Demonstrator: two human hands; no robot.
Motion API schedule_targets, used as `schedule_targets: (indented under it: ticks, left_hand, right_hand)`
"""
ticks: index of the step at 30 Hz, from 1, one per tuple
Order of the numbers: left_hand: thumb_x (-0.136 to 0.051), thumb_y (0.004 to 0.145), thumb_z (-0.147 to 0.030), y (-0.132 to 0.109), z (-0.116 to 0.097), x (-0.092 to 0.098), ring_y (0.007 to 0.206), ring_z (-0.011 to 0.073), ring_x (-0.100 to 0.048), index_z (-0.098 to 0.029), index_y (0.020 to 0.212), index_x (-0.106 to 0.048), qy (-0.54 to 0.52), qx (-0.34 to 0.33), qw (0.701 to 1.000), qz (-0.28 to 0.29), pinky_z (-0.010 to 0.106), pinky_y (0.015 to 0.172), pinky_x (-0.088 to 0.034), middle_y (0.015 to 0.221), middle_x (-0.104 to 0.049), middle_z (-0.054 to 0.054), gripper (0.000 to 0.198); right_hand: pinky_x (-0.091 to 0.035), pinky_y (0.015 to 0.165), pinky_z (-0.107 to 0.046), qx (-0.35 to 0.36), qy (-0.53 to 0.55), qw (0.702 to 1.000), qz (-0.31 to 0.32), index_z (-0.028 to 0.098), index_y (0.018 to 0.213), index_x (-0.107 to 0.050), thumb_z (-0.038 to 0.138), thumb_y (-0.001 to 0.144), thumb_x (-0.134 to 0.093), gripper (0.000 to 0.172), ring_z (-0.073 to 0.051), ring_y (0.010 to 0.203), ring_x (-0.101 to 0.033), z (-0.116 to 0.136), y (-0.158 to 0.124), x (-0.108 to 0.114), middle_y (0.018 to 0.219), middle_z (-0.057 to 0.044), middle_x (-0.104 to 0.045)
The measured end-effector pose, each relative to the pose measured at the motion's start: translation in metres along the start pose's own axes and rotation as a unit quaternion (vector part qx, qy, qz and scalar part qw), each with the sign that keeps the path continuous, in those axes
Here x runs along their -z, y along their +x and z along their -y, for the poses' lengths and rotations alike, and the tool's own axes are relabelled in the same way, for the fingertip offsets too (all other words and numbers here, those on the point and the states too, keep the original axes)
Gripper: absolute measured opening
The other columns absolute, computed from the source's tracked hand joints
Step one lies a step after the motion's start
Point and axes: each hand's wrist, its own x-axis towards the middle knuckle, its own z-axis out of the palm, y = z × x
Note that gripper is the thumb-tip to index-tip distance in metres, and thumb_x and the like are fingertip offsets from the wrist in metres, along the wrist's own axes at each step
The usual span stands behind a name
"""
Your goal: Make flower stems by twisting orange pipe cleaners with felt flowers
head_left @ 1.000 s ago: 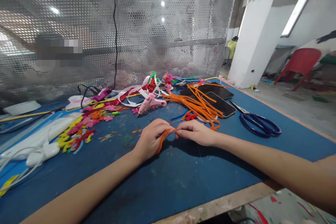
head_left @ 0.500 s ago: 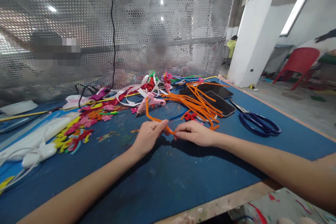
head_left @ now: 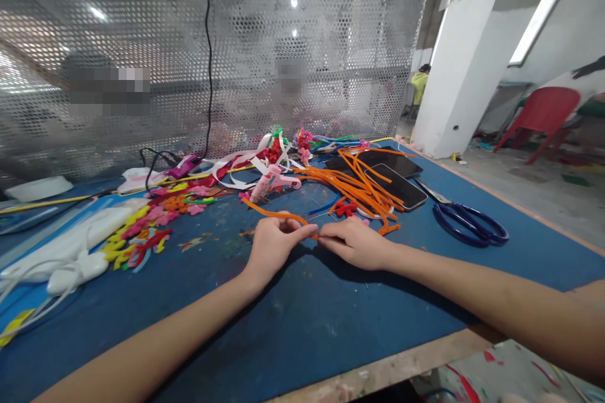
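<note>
Pinching orange strip [head_left: 273,212] between closed fingers of left hand [head_left: 271,248] and, just beside, of right hand [head_left: 354,243], with free end [head_left: 247,203] slanting leftward and away beyond left hand.

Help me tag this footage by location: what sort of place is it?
Probably a handicraft workshop: a blue worktable holds a pile of orange strips, large scissors and what looks like a pink glue gun.

Head view, forward and down
</note>
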Motion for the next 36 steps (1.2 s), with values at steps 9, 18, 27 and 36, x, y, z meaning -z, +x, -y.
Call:
schedule_targets:
  ticks: [9, 18, 27, 36]
  left_hand:
    - [-0.067, 0.068, -0.032, 0.0011, -0.0028, 0.0013, 0.062, 0.0136, -0.06, -0.014, 0.065, -0.069, -0.061, -0.061, 0.996, 0.012, 0.021, 0.06, -0.046, 0.066, -0.068, 0.002, 0.019]
    - [-0.059, 0.078, -0.033, 0.0006, 0.0007, 0.0026, 0.067, 0.0149, -0.062, -0.017, 0.074, -0.069, 0.061, -0.142, 0.988, 0.024, 0.023, 0.062, -0.046, 0.073, -0.07, 0.002, 0.02]
    - [-0.052, 0.076, -0.006, -0.0041, 0.0004, 0.0019, 0.083, 0.0157, -0.056, -0.017, 0.089, -0.059, 0.198, -0.314, 0.926, 0.065, 0.027, 0.075, -0.044, 0.086, -0.062, 0.003, 0.019]
    - [-0.053, 0.08, -0.008, -0.002, 0.0041, 0.0054, 0.076, 0.014, -0.051, -0.018, 0.074, -0.054, 0.194, -0.324, 0.921, 0.092, 0.024, 0.069, -0.041, 0.078, -0.054, 0.0, 0.011]
  right_hand:
    - [-0.037, 0.064, -0.022, -0.068, 0.117, 0.99, -0.032, 0.014, 0.074, -0.062, 0.018, 0.086, -0.044, 0.021, -0.012, 0.069, -0.056, -0.0005, 0.0051, 0.0006, 0.072, -0.002, -0.062]
    - [-0.036, 0.061, -0.021, -0.089, 0.085, 0.991, -0.042, 0.015, 0.073, -0.062, 0.018, 0.085, -0.045, 0.021, -0.011, 0.065, -0.054, 0.0015, 0.0046, -0.0005, 0.069, -0.001, -0.062]
    - [-0.036, 0.06, -0.021, -0.082, 0.102, 0.989, -0.064, 0.015, 0.074, -0.062, 0.019, 0.086, -0.046, 0.02, -0.012, 0.065, -0.054, -0.0014, 0.0039, 0.0007, 0.069, -0.001, -0.062]
    - [-0.035, 0.059, -0.021, -0.057, 0.105, 0.992, -0.031, 0.015, 0.074, -0.062, 0.022, 0.087, -0.045, 0.022, -0.011, 0.063, -0.054, 0.0037, 0.0022, -0.0029, 0.068, -0.001, -0.062]
